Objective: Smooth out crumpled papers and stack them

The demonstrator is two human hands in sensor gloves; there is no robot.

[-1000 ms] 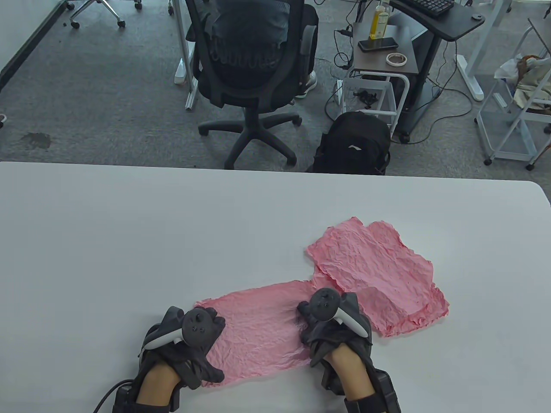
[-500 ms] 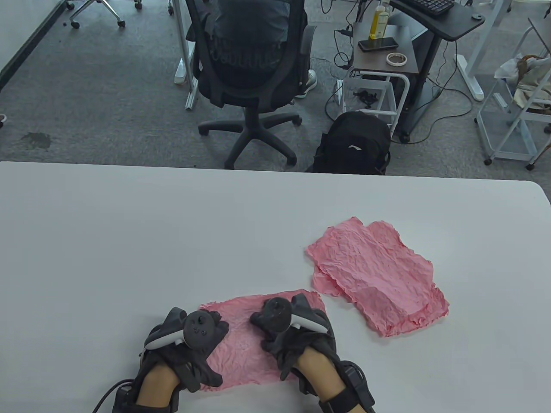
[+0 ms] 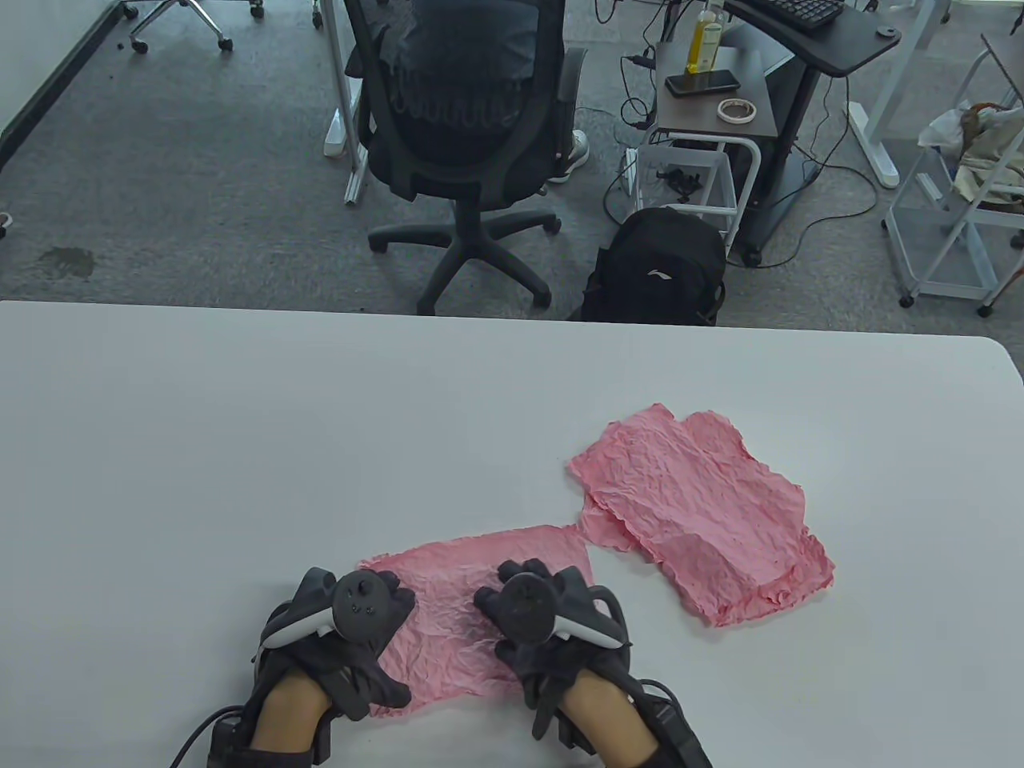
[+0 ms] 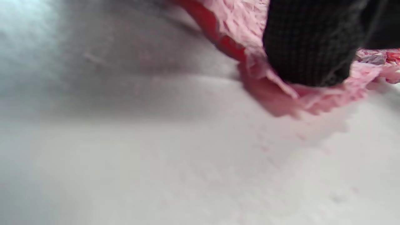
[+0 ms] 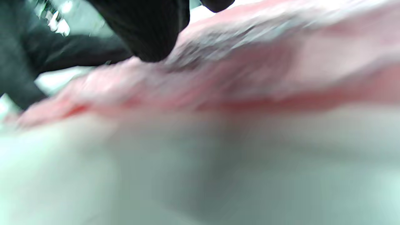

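A wrinkled pink paper sheet lies flat on the white table near the front edge. My left hand rests palm down on its left end. My right hand rests palm down on its right part. A stack of flattened pink sheets lies to the right, apart from both hands. In the left wrist view a gloved fingertip presses the sheet's ragged edge onto the table. In the right wrist view, blurred, a gloved finger touches the pink sheet.
The table's far edge runs across the middle of the table view. Beyond it stand an office chair, a black backpack and a side cart on the floor.
My right hand slid left across the sheet, from its right end toward the middle, then settled a little nearer me. The sheet's right end drew in away from the stack. My left hand stayed put.
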